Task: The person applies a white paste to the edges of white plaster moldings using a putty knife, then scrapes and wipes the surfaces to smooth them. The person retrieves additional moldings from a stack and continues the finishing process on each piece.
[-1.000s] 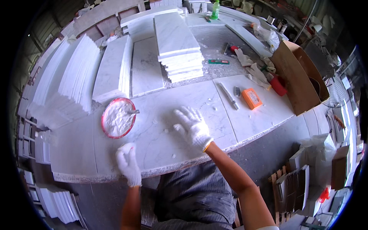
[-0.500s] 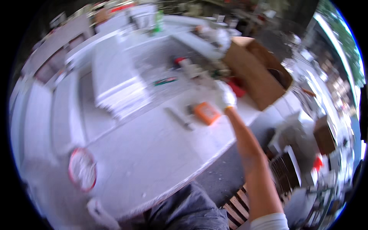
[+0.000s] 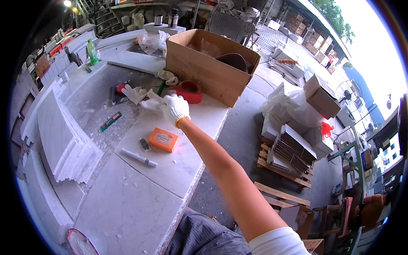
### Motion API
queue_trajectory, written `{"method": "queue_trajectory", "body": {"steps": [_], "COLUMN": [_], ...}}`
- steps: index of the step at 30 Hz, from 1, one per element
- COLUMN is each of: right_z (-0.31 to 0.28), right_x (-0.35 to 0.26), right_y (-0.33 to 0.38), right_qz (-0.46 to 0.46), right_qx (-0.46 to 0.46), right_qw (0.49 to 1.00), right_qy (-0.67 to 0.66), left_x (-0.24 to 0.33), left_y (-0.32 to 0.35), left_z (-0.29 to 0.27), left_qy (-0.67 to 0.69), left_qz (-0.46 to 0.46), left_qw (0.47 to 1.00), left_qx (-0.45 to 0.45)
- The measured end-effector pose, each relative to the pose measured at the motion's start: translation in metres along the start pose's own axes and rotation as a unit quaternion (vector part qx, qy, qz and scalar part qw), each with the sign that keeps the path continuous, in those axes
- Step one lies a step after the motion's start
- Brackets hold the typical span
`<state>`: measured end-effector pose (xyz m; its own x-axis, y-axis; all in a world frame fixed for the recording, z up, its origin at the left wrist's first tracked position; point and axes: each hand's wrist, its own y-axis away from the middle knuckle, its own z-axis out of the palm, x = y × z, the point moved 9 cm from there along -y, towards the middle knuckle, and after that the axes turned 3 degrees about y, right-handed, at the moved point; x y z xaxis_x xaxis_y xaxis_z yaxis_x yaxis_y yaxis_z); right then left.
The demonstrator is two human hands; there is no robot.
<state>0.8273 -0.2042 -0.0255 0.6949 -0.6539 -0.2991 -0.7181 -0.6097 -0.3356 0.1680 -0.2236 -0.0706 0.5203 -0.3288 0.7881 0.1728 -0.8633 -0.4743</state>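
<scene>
Lying just left of the gloved right hand [image 3: 175,109], a crumpled pale glove [image 3: 153,103] is met or overlapped by the fingertips; which of the two cannot be told. Its long axis is laid roughly crosswise, pointed away from the near edge of the surface [image 3: 131,199] and toward the dusty grey area [image 3: 91,108] beyond the slabs. A second loose glove [image 3: 135,94] is seen just past it, spread with its fingers toward that grey area. The fingers of the right hand are bent and drawn close together, turned downward, and their undersides are hidden, so whether any cloth is pinched cannot be told. The left hand is not seen, so the right is the only one shown near the gloves. Beyond the knuckles, a red ring-shaped roll [image 3: 189,92] is set beside the wall of the cardboard box [image 3: 204,80], which is stood at the right end of the surface, close to the near edge. Toward the slab seam, an orange box [image 3: 163,140] and a white pen [image 3: 139,157] are left well apart from the fingers.
</scene>
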Motion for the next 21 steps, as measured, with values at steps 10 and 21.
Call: {"method": "queue_trajectory", "body": {"steps": [10,21], "right_z": [-0.063,0.015], "right_x": [-0.156,-0.241], "right_y": [0.151,0.277], "right_qz": [-0.212,-0.312], "right_qx": [-0.115,-0.156], "right_qw": [0.874,0.929], "right_qy": [-0.421,-0.123], "left_x": [-0.032,-0.028], "left_y": [0.029,0.023], "left_z": [-0.079,-0.132], "left_qy": [0.050,-0.058], "left_qz": [-0.043,-0.024], "left_qw": [0.996,0.993], "left_qx": [0.059,0.103]}}
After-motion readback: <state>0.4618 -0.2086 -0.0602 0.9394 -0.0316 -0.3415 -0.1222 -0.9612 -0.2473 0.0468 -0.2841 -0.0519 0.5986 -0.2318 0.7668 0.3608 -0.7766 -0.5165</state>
